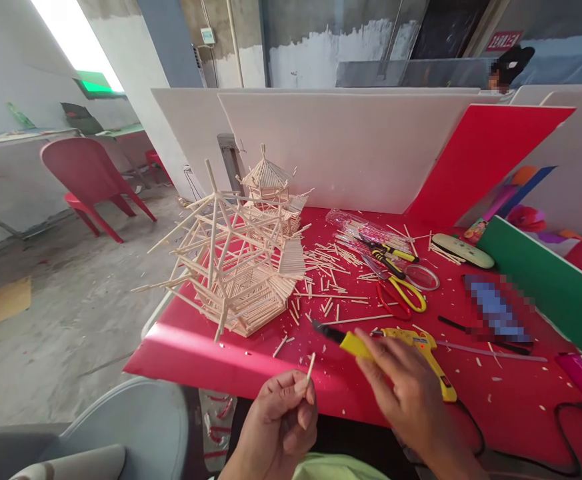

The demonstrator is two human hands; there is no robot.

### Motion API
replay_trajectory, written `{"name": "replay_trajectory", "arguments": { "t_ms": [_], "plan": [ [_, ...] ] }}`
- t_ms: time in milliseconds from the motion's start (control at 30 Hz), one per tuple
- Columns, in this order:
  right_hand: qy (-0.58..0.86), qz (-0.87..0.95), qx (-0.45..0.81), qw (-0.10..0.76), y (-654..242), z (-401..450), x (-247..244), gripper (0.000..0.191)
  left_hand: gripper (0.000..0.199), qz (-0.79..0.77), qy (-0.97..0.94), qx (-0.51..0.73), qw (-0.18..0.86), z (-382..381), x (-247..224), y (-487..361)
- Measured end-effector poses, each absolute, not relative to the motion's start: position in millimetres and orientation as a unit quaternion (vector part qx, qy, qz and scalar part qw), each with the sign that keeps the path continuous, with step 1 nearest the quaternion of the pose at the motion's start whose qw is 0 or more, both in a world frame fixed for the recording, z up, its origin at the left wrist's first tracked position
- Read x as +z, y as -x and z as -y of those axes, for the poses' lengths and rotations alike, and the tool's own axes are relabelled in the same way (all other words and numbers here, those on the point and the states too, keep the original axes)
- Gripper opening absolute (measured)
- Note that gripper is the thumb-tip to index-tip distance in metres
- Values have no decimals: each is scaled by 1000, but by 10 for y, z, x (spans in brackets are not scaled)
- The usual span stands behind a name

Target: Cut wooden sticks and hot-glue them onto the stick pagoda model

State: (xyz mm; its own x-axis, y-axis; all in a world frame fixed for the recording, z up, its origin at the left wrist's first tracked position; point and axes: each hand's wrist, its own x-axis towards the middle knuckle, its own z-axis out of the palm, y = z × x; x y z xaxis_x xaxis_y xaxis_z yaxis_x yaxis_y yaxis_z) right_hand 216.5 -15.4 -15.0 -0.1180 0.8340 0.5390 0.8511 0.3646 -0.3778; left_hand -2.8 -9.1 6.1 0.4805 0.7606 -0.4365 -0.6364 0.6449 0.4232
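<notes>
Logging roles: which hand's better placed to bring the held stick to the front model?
Left hand, likely: its fingers pinch the stick, and the front model stands toward that side. Right hand holds a yellow-handled tool.

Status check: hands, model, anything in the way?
Left hand: pinching short stick. Right hand: gripping yellow-handled tool, apart from stick. Stick model untouched. Glue gun close by right hand, partly hidden.
</notes>
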Motion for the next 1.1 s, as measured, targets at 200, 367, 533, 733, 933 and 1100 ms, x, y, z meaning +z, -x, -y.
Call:
{"name": "replay_trajectory", "arguments": {
  "t_ms": [200,367,533,733,933,1100],
  "plan": [
    [513,794,36,324,-2140,209,-71,42,21,-344,-115,443,820,55,24,26],
    [557,766,-21,320,-2166,174,-148,41,26,-402,-161,454,779,92,76,32],
    [566,758,-18,325,-2244,182,-151,43,32,-482,-202,469,711,107,63,28],
    [506,804,28,313,-2009,267,-123,42,35,-494,-211,478,695,104,50,-25],
    [612,705,-68,351,-2307,59,-216,41,37,-501,-215,452,706,196,112,34],
    [521,796,23,306,-2110,257,-110,44,39,-520,-214,486,668,132,50,-31]
  ]
}}
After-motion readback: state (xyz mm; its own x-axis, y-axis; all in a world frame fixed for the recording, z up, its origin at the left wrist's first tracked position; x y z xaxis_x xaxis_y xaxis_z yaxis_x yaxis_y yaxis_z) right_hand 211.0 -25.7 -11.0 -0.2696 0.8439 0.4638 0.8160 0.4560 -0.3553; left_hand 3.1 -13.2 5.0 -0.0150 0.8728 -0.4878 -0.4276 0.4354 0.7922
